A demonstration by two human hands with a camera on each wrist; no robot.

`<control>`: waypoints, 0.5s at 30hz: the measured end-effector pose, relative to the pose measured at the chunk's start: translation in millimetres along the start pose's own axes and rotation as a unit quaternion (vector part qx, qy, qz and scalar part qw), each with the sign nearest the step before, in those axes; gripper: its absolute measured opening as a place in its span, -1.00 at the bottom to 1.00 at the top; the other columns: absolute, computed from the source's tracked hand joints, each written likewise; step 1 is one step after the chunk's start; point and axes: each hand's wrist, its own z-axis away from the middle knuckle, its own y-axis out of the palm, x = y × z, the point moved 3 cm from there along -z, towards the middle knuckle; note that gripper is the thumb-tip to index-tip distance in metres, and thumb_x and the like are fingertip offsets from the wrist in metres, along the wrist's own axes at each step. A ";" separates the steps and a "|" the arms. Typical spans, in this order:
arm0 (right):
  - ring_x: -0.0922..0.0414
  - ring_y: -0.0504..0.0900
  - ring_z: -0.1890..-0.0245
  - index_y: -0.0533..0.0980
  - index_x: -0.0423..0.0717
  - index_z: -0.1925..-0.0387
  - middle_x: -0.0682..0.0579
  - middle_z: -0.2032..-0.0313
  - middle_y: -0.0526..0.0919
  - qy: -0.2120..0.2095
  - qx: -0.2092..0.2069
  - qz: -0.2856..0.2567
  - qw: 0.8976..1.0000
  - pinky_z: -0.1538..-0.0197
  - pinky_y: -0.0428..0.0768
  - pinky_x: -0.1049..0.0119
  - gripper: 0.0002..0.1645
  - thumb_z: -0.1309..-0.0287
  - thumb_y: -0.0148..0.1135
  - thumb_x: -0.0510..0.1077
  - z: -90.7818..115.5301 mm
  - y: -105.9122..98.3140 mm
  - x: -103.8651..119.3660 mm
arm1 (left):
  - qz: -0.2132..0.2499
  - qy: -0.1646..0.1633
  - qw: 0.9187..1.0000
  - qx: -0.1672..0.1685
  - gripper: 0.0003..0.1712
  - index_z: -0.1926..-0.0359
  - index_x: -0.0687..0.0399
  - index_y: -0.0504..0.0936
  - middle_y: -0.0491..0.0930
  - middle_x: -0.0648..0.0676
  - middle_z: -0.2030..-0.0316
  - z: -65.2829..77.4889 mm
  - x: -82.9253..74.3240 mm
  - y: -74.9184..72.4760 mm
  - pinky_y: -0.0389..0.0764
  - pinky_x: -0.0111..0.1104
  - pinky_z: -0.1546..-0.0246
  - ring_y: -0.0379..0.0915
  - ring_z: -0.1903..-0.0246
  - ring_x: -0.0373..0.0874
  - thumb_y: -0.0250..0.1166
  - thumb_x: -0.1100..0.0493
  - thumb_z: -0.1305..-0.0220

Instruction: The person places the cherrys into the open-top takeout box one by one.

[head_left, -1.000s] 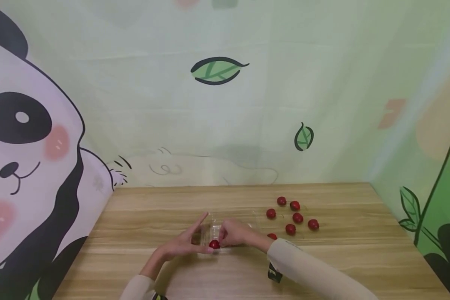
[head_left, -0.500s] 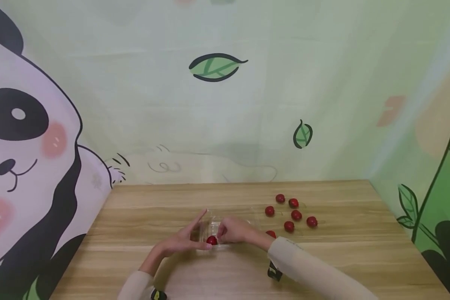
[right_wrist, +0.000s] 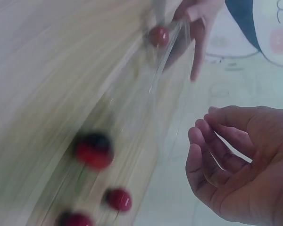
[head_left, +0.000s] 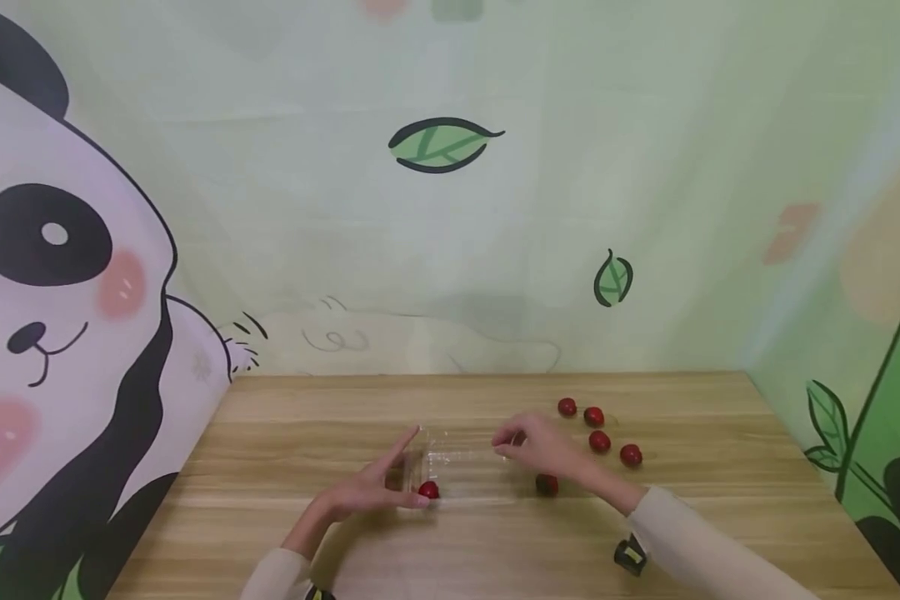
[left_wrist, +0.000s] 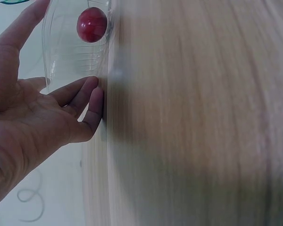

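Observation:
In the head view, my left hand (head_left: 367, 487) spans the left end of a clear plastic box (head_left: 465, 493), thumb and index finger stretched along its sides. One red cherry (left_wrist: 92, 24) sits inside the box near that thumb. My right hand (head_left: 543, 450) hovers over the box's right end. Its fingers bend loosely, and nothing shows between them in the right wrist view. Beside the box, below the right hand, lies a dark red cherry (head_left: 547, 484). Several more cherries lie farther right, among them this cherry (head_left: 599, 441). The right hand may hide others.
A wood-grain table (head_left: 330, 408) carries everything. Behind it hangs a pale green cloth backdrop (head_left: 495, 250) printed with leaves and a panda (head_left: 60, 292). A black band (head_left: 630, 554) hangs below the right sleeve.
My right hand has left the cherry inside the box and moved right, its fingers loosening. It now covers a spot where cherries showed before. The left hand stays in place at the box.

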 end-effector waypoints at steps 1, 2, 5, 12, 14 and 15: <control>0.28 0.64 0.34 0.74 -0.22 0.25 -0.01 0.30 0.80 -0.005 -0.009 0.003 1.000 0.28 0.62 0.50 -0.90 -0.26 0.36 -0.26 5.6 -5.7 -4.3 | -0.002 0.001 1.000 0.000 0.30 -0.66 -0.31 -0.29 -0.12 0.36 -0.61 0.1 -0.3 0.1 -0.09 0.40 -0.48 -0.23 -0.59 0.38 0.49 -0.03 -0.22; 0.29 0.65 0.34 0.74 -0.22 0.26 -0.01 0.31 0.80 -0.009 -0.015 0.002 1.000 0.28 0.62 0.51 -0.90 -0.26 0.36 -0.27 11.0 -11.0 -9.1 | -0.003 0.002 1.000 0.001 0.30 -0.66 -0.29 -0.29 -0.12 0.36 -0.61 0.1 -0.7 0.0 -0.09 0.40 -0.48 -0.23 -0.59 0.38 0.49 -0.03 -0.22; 0.31 0.64 0.37 0.74 -0.23 0.27 -0.02 0.32 0.81 -0.003 -0.030 0.017 0.999 0.32 0.62 0.52 -0.90 -0.25 0.36 -0.27 28.5 -25.0 -22.3 | -0.008 0.003 1.000 0.001 0.29 -0.66 -0.30 -0.29 -0.15 0.34 -0.62 -0.8 -1.1 -0.2 -0.09 0.40 -0.49 -0.24 -0.59 0.37 0.49 -0.04 -0.23; 0.18 0.72 0.33 0.73 -0.32 0.20 -0.13 0.25 0.83 0.028 -0.002 0.033 0.999 0.28 0.70 0.41 -0.84 -0.21 0.39 -0.30 58.5 -30.5 -47.1 | -0.007 -0.001 1.000 0.003 0.30 -0.66 -0.29 -0.29 -0.19 0.30 -0.63 -2.7 0.9 -0.6 -0.10 0.42 -0.48 -0.26 -0.60 0.36 0.49 -0.04 -0.22; 0.18 0.74 0.31 0.72 -0.35 0.16 -0.18 0.22 0.82 0.038 0.007 0.030 0.999 0.25 0.74 0.38 -0.79 -0.20 0.40 -0.30 63.2 -27.5 -51.4 | -0.006 -0.002 1.000 0.004 0.31 -0.66 -0.25 -0.30 -0.19 0.30 -0.63 -2.8 1.9 -0.7 -0.10 0.43 -0.47 -0.26 -0.59 0.36 0.50 -0.03 -0.22; 0.19 0.73 0.32 0.71 -0.36 0.14 -0.19 0.22 0.82 0.040 0.009 0.032 0.999 0.25 0.74 0.38 -0.78 -0.19 0.40 -0.30 64.7 -25.6 -53.6 | -0.005 -0.003 1.000 0.004 0.31 -0.66 -0.24 -0.30 -0.19 0.30 -0.63 -2.9 2.2 -0.7 -0.10 0.43 -0.47 -0.25 -0.59 0.36 0.49 -0.03 -0.22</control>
